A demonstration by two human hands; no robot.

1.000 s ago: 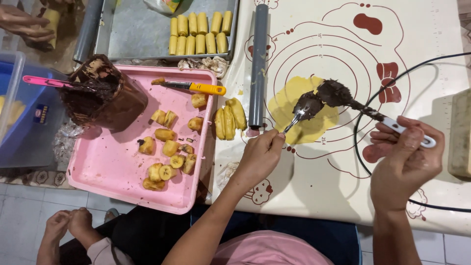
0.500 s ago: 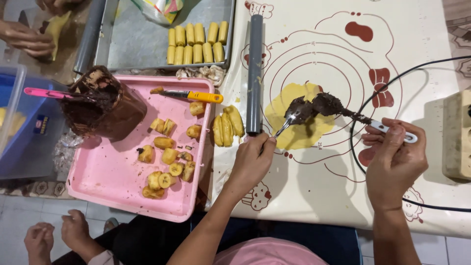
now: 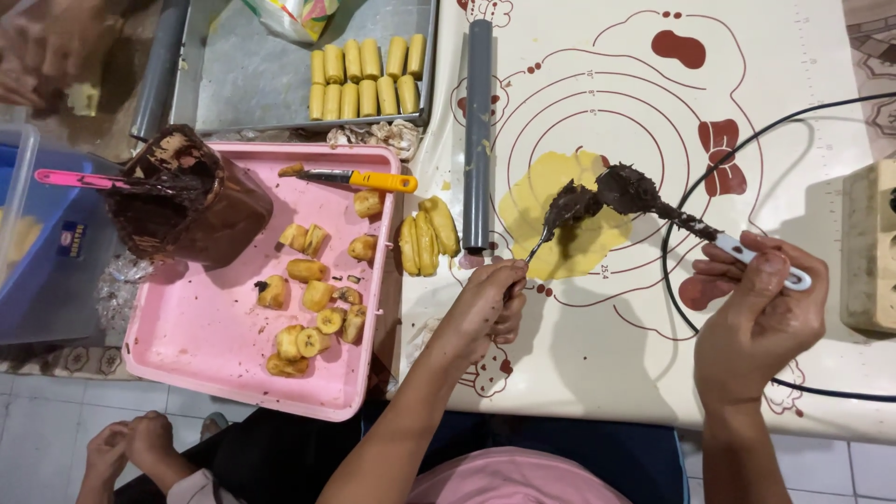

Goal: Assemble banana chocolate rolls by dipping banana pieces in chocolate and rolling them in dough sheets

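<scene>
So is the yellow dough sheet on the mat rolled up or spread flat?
Spread flat: the yellow dough sheet lies open on the mat, under both chocolate-laden spoons.

Left hand [image 3: 485, 308] and right hand [image 3: 761, 317] hold chocolate-coated spoons [image 3: 569, 207] touching above the yellow dough round [image 3: 551, 201].

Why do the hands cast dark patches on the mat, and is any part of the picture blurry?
Head view: light from above throws soft shadows under the left hand and right hand onto the white mat; the middle is sharp, while another person's hand at the top-left corner is smeared; no strong glare.
</scene>
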